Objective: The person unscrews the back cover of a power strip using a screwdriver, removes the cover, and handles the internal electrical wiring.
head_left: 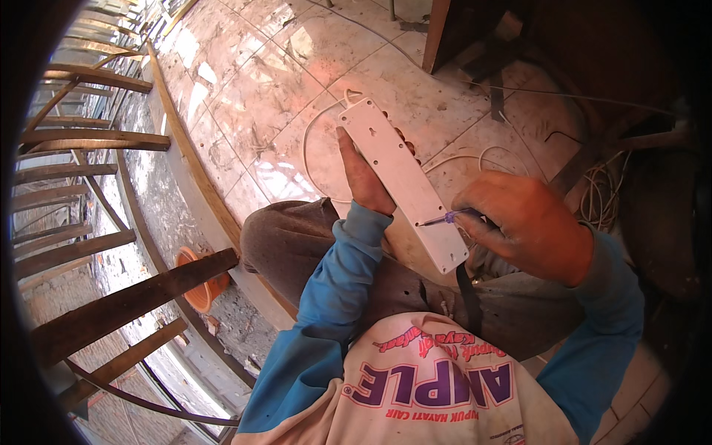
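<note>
A dirt-streaked tiled floor [297, 81] and wooden slats [96, 141] surround a person [437, 423] in a blue-sleeved shirt [326, 274], holding a white power strip [404, 182] above grey trousers [289, 237]. The strip lies underside up, its long axis slanting from upper left, where a pale cord [305, 152] leaves the far end, to lower right, nearest the body. The right hand [523, 222] is closed around a screwdriver [449, 217]; the left hand [367, 182], partly open, grips the strip's left edge, some fingers hidden underneath. The screwdriver points left, tip at a screw hole [418, 224] toward the strip's near end.
</note>
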